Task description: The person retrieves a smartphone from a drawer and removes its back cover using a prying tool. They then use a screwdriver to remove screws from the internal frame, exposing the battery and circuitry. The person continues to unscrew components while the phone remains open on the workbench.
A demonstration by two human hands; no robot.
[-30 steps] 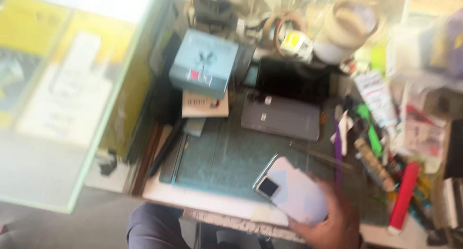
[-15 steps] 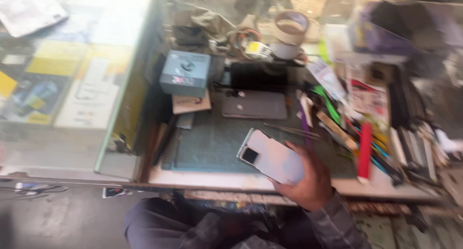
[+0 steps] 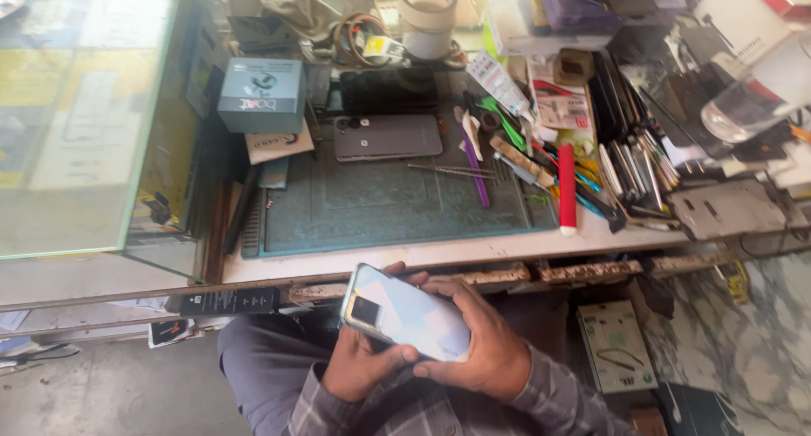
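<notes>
Pale blue phone [image 3: 410, 318] sits back-up over your lap, below the desk [image 3: 380, 254] edge, grasped by both your left hand [image 3: 359, 368] and right hand [image 3: 473, 347]. Keep thumbs clear of the camera corner, grip snug.

I see a square blue-grey box [image 3: 261, 95] at the far left of the bench, lying on a white card [image 3: 281, 145] with a red and dark mark. Behind it, by the tape roll, a small yellow label [image 3: 377, 46] sits on a coil of cable. A long white packet [image 3: 498, 82] lies tilted right of the grey phone [image 3: 388, 137], which lies back up, its screen hidden; beside the packet lies a white and red blister card [image 3: 561, 108]. Under the bench edge lies a flat black box [image 3: 226, 301], and lower right on the floor a pale green box [image 3: 616, 345] picturing a neckband.
</notes>
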